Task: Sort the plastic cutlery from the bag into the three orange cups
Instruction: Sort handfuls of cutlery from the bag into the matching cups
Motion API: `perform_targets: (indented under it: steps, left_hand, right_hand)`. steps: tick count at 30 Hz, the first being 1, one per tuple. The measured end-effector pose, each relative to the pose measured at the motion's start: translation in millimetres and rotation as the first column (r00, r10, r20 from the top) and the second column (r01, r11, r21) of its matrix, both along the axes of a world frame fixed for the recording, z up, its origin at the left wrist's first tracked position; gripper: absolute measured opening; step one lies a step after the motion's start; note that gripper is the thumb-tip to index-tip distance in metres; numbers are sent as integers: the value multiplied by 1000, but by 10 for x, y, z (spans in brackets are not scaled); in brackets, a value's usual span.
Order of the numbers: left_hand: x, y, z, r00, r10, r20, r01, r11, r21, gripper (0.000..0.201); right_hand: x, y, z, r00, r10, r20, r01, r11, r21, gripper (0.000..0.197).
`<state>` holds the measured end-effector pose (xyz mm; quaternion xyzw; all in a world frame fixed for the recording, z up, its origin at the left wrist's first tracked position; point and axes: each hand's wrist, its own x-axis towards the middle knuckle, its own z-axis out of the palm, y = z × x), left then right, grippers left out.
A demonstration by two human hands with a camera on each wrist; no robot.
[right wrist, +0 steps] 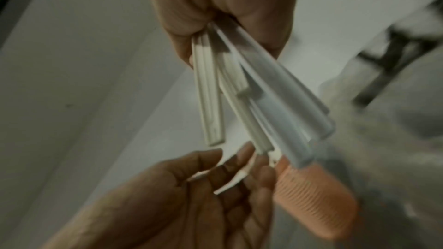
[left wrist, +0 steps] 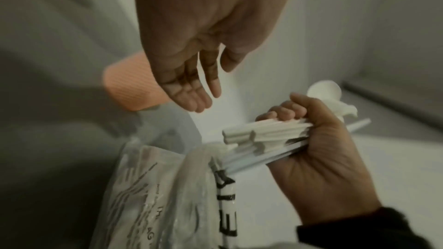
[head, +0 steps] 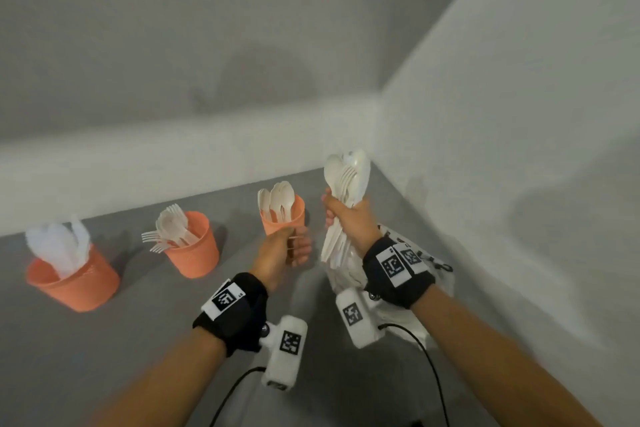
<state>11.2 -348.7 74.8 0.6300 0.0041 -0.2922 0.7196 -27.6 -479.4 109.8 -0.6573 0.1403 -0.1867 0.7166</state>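
cutlery bundle (head: 346, 174) upright, heads up, handles down
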Motion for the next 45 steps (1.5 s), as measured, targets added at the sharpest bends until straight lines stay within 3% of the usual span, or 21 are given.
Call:
perform_targets:
  steps: [4,7,10,12,15,19,21,23,25,27,29,33,35,38,40,42,45]
  left_hand:
    - [-83,472,-90,938,12,-347,-42,996,-77,49]
    - [-121,734,-128,888,7,-460,-98,980,-173,64]
    - [-96,917,-82,866,45,-498,-212,935,-285,55]
    - [-69,1008,-43,883,66,-464,-223,930,-292,40]
    - [-78,1136,-17,905,12,-425,-132,958,-253,33]
    - [-130,1305,-50,947,-95,-307,129,987,92,29]
    - [-108,1363,-80,984,4,-176,28,983,182,25]
    - [-56,1398,-64,994,75,-80,-68,994,81,23]
    - [-5,1412,10,998,65,-11,-65,998,-4,12]
    - [62,1393,21,993,99,63,-99,995,9,30]
    - [111,1347,12,973,210,99,-214,976,29,36]
    - [180,1329,-66,913,404,57,-405,914,3,38]
    - [224,1352,-47,905,419,66,-421,907,11,32]
    - [275,1453,34,946,309,104,-308,951,-25,27]
    - [300,1540,84,982,176,70,-171,982,-77,27]
    - [289,1603,145,998,45,52,-42,998,-56,28]
    - [254,1622,260,992,-92,89,84,993,86,28]
  right_hand:
    - [172,605,-5,997,82,-3,-81,992,94,16]
    - [257,1001,-52,994,91,65,-96,992,82,19]
    - [314,1297,-183,994,101,32,-103,993,50,16]
    - [343,1437,-297,996,83,-12,-83,996,34,6]
    - [369,1580,-391,995,82,-61,-77,994,77,15]
    - [380,1663,-479,993,54,-108,-55,998,-6,24]
    - [373,1679,-512,993,34,-112,-48,991,-122,19]
    - [370,1690,-547,991,22,-132,-58,960,-273,17]
    - [332,1713,-566,987,49,-154,-112,896,-430,25]
    - [285,1776,-558,969,89,-231,-207,802,-561,30]
    - [266,1891,-562,935,111,-338,-311,718,-623,31]
    - [328,2030,-583,914,100,-392,-358,652,-668,27]
    - [337,1993,-564,926,181,-333,-355,721,-595,31]
    - [350,1913,-467,872,402,-278,-473,838,-272,35]
    - [357,1885,-374,778,579,-244,-606,794,-45,23]
    - [357,1866,-287,719,644,-262,-655,753,54,14]
    - [349,1885,-260,636,716,-288,-690,695,204,26]
